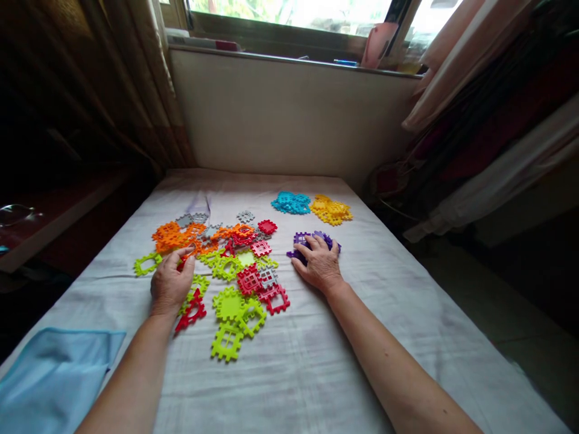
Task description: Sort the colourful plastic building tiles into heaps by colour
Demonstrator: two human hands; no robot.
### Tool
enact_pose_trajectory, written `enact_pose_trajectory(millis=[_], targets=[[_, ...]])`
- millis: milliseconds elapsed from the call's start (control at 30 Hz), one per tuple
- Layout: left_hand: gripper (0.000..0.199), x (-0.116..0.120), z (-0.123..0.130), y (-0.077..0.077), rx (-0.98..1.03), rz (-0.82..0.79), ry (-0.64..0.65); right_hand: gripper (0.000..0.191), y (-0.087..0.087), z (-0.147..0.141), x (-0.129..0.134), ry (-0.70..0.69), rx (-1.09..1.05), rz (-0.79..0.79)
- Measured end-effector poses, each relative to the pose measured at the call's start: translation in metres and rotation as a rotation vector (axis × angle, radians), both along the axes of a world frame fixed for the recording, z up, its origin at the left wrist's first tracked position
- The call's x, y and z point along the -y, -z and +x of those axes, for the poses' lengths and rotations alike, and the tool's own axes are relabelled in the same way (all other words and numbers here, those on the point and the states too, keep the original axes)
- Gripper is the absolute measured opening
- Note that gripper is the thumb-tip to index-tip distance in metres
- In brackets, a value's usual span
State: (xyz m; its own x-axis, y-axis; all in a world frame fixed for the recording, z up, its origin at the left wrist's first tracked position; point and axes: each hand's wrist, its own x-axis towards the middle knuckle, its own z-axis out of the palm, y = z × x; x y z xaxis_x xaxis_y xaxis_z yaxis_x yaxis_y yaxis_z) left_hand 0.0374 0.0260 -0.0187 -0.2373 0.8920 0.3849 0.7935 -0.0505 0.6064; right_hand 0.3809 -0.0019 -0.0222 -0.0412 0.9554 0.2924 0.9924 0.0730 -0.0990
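While your right hand [320, 263], grip loosely spread, covers purple pieces [300, 239], press lightly; left hand [169, 284] curls beside orange pieces [168, 235], hold unclear.

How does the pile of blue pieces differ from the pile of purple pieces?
The blue pile lies untouched; the purple pile is partly covered by the right hand. The blue pile lies nearer the window wall than the purple pile. Both have toothed edges.

purple pieces [302, 237]: notched, flat, bunched | orange pieces [170, 235], lime pieces [229, 303], red pieces [248, 279]: overlapping | blue pieces [292, 203], yellow pieces [332, 210]: far heaps
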Motion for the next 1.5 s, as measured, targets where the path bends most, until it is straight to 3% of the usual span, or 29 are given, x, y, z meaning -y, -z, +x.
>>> enact_pose_trajectory(millis=[200,933,1267,1500], targets=[[0.026,0.001,0.0,-0.003,0.003,-0.018,-0.004,0.034,0.0,0.012,-0.003,0.073,-0.01,0.019],[0.027,0.0,-0.001,0.0,-0.019,-0.031,-0.006,0.036,0.009,0.11,-0.024,0.328,0.078,0.051],[0.031,0.0,-0.001,-0.001,-0.045,-0.056,-0.01,0.038,0.011,0.136,-0.033,0.4,0.075,0.044],[0.029,0.001,0.0,-0.001,-0.041,-0.033,-0.018,0.039,0.016,0.141,-0.035,0.361,0.108,0.095]])
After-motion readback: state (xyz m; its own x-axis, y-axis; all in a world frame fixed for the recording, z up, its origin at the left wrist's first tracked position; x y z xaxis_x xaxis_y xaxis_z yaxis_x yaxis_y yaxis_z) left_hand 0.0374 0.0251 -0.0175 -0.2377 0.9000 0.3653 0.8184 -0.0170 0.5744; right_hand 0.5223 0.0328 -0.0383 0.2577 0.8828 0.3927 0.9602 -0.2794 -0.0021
